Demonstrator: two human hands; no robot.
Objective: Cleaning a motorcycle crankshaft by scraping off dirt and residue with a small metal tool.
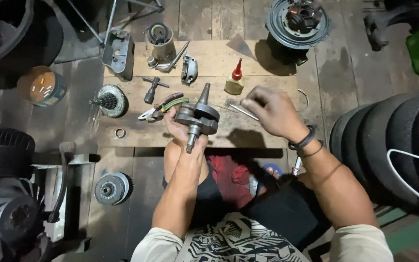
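Left hand (179, 127): fingers wrapped around a metal crankshaft (197, 118), held upright at the centre of the frame.
Right hand (272, 111): fingertips pinched on a thin metal rod (243, 111), just right of the crankshaft.
Beneath: a wooden board (263, 63).
On the board: pliers (161, 107) left of the hands; small oil bottle (234, 78) above them.
Right edge: stacked tyres (389, 145).
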